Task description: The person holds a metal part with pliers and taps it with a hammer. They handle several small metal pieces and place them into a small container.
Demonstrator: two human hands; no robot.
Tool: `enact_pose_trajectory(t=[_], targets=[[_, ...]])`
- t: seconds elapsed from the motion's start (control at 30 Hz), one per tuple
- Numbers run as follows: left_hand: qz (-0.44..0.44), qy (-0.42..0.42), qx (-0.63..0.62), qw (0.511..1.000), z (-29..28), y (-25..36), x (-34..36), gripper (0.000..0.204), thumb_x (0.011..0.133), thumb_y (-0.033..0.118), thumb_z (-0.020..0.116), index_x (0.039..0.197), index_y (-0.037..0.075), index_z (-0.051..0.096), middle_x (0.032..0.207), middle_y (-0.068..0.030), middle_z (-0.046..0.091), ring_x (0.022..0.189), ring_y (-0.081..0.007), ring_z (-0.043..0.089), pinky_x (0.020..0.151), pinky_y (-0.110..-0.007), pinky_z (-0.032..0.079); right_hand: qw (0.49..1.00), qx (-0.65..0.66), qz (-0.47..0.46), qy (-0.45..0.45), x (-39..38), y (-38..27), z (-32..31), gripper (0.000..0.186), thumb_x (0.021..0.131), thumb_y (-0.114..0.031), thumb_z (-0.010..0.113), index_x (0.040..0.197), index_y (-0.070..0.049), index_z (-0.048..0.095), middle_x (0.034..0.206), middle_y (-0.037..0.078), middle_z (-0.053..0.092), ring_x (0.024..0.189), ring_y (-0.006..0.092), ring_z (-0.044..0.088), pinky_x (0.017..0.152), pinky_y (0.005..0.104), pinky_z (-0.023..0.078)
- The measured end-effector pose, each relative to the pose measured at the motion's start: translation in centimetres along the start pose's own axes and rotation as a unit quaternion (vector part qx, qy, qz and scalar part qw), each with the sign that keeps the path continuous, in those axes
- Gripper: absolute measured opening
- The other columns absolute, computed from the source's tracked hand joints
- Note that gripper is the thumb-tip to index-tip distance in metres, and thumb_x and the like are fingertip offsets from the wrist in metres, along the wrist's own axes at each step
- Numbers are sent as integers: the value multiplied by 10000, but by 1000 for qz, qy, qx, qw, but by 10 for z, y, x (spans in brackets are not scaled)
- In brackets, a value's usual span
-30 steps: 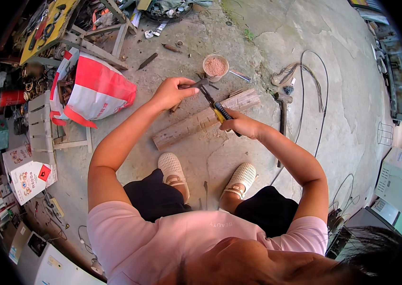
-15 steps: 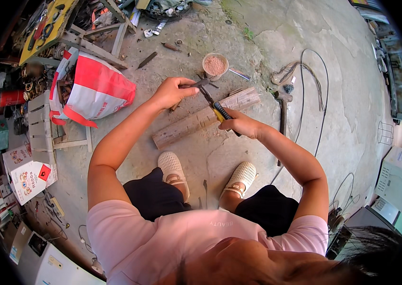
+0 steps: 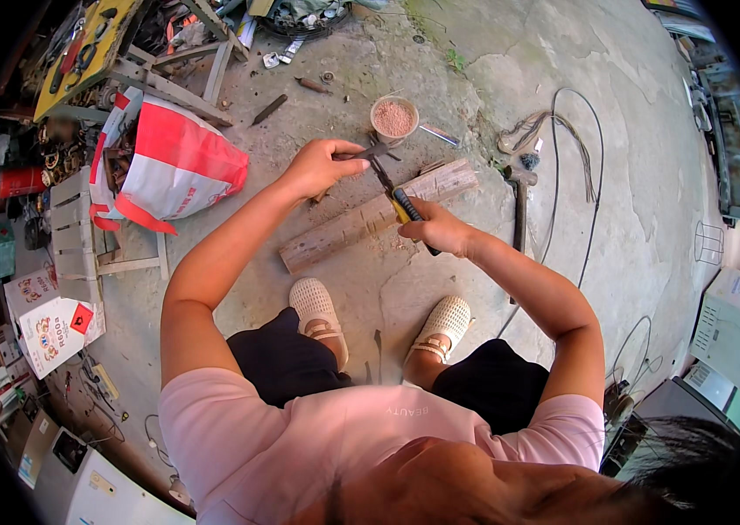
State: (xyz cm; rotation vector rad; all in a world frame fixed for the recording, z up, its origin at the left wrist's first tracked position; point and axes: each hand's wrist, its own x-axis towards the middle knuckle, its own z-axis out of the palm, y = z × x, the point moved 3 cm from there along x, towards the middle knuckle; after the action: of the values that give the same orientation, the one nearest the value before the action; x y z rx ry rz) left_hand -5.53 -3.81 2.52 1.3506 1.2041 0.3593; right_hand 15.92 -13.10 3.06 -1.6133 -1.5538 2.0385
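My left hand (image 3: 322, 166) pinches a dark, flat metal piece (image 3: 373, 152) between thumb and fingers, over the floor just in front of a small tub (image 3: 394, 119) of pinkish grains. My right hand (image 3: 436, 227) is wrapped round the yellow and black handle (image 3: 405, 205) of a tool with a dark metal front. That front reaches up to the metal piece; whether it grips it or only touches it I cannot make out. Below both hands a wooden log (image 3: 335, 229) lies slantwise on the concrete, its right end farther from me.
To the right lie a hammer (image 3: 521, 197), a bundle of cord (image 3: 527, 131) and a long black cable (image 3: 599, 157). A red and white bag (image 3: 186, 153) stands at left by a wooden stool (image 3: 77, 236). A dark metal strip (image 3: 270, 110) lies beyond the bag.
Both hands have shifted very slightly with what they hold, the right one a little to the left. Their grips look the same.
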Motion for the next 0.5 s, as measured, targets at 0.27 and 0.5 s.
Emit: enact_pose_trajectory(t=[0.27,0.5], targets=[[2,-1,-52,999,5,3,0,708,772,295,773,1329,-22,475,1290,-180,540,1084,-195,574,893,-318,463,996,32,-53,60,7,12,4,560,778,-193,599,1289,5,480,974,80,581,899,176,540,792,305,439],[-94,-265,-150,948,61,-6,-28,1055,758,402,777,1468,-22,121,1458,-213,295,1384,-275,257,1115,-373,252,982,128,-103,94,20,7,-13,493,815,-196,574,1263,-20,471,1072,92,580,1010,182,534,898,321,423]])
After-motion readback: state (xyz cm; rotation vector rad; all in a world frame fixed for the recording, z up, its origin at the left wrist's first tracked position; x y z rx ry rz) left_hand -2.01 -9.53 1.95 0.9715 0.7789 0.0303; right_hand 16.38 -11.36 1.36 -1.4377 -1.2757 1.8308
